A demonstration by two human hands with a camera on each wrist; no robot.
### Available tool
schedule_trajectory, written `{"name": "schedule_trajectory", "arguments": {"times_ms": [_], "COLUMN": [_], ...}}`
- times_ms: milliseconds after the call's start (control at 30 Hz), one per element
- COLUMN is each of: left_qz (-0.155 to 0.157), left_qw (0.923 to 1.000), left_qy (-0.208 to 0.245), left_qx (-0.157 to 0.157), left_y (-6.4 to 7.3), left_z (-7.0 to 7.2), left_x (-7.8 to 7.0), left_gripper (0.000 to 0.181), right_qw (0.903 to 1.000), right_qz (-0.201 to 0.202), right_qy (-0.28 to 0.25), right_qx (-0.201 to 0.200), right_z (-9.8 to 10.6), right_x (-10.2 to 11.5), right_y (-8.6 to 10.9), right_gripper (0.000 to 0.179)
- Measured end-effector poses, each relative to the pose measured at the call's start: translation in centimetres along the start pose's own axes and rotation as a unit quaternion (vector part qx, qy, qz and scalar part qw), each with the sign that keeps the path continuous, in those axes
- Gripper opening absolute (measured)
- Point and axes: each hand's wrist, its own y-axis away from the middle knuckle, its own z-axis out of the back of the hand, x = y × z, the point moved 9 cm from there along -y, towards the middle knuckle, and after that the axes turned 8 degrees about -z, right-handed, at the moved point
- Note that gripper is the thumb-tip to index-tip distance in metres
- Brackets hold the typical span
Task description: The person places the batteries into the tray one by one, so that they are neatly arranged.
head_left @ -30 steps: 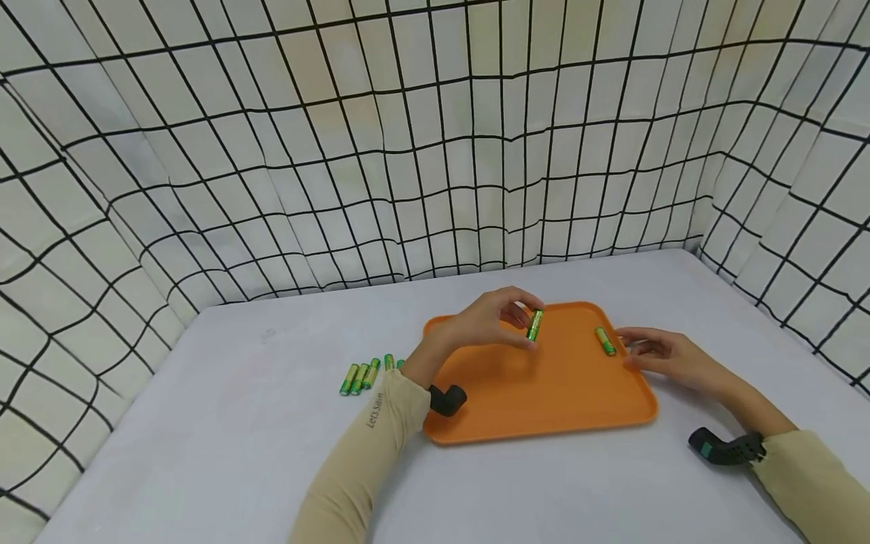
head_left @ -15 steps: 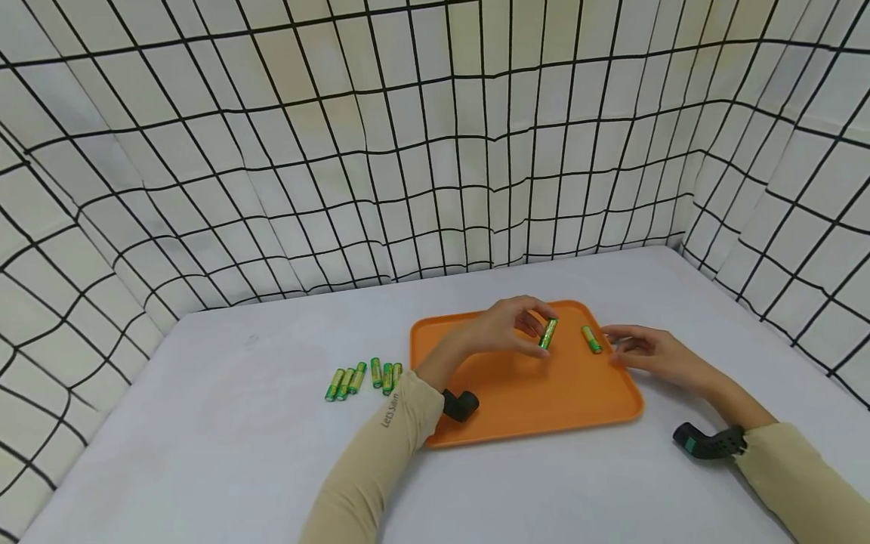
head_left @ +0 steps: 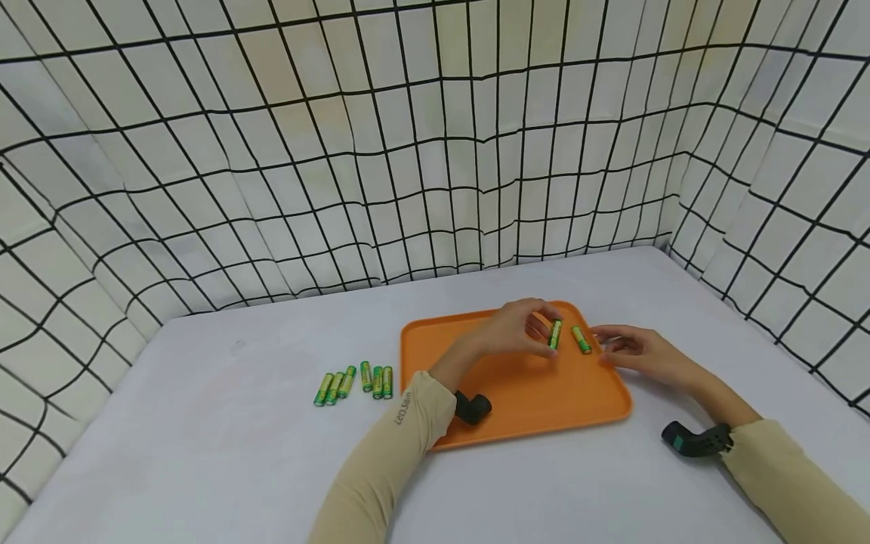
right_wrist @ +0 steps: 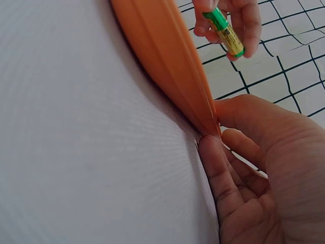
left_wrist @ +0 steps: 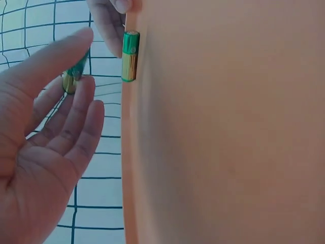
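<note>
My left hand [head_left: 513, 329] pinches a green-and-gold battery [head_left: 555, 334] between thumb and fingertips, just over the right part of an orange tray [head_left: 530, 400]. The battery stands tilted in the grip; in the left wrist view the thumb partly hides it. A second battery [head_left: 581, 340] lies on the tray near its right edge, a little right of the held one. My right hand [head_left: 646, 355] is at the tray's right side. In the right wrist view, its thumb and fingers hold the orange rim [right_wrist: 177, 66].
Several matching batteries [head_left: 365, 375] lie in two small groups on the white table [head_left: 224, 438], left of the tray. A white wall with a black grid [head_left: 435, 174] rises behind the table and along its sides.
My left hand has carried its battery rightward over the tray, closer to the lying battery. The right hand keeps its place at the rim. The head view has shifted, revealing more batteries on the left.
</note>
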Motion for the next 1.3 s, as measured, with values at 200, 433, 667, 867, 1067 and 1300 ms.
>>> {"name": "schedule_trajectory", "arguments": {"times_ms": [200,433,667,867,1067,1300], "left_qz": [0.031,0.073,0.093,0.094,0.077,0.086], "left_qw": [0.9988,0.9953,0.9934,0.9932,0.9953,0.994], "left_qy": [0.032,0.047,0.038,0.022,-0.019,-0.004], "left_qx": [-0.02,-0.043,-0.056,-0.065,-0.057,-0.066], "left_y": [-0.6,-1.1,-1.9,-2.6,-3.1,-3.5], "left_z": [-0.5,-1.0,-1.7,-2.4,-2.9,-3.4], "left_x": [0.8,1.9,2.7,3.6,3.2,3.4], "left_gripper": [0.057,0.051,0.051,0.05,0.047,0.05], "right_qw": [0.9997,0.9995,0.9995,0.9994,0.9995,0.9992], "right_qz": [0.01,0.013,0.005,0.016,0.018,0.021], "right_qy": [-0.02,-0.028,-0.03,-0.029,-0.023,-0.032], "right_qx": [0.004,0.006,0.007,0.009,0.009,0.014], "right_z": [-0.1,0.0,0.1,-0.1,0.0,-0.1], "right_x": [0.1,0.2,0.0,0.2,0.2,0.1], "right_y": [0.0,0.0,0.0,0.0,0.0,-0.1], "right_gripper": [0.053,0.053,0.053,0.051,0.051,0.05]}}
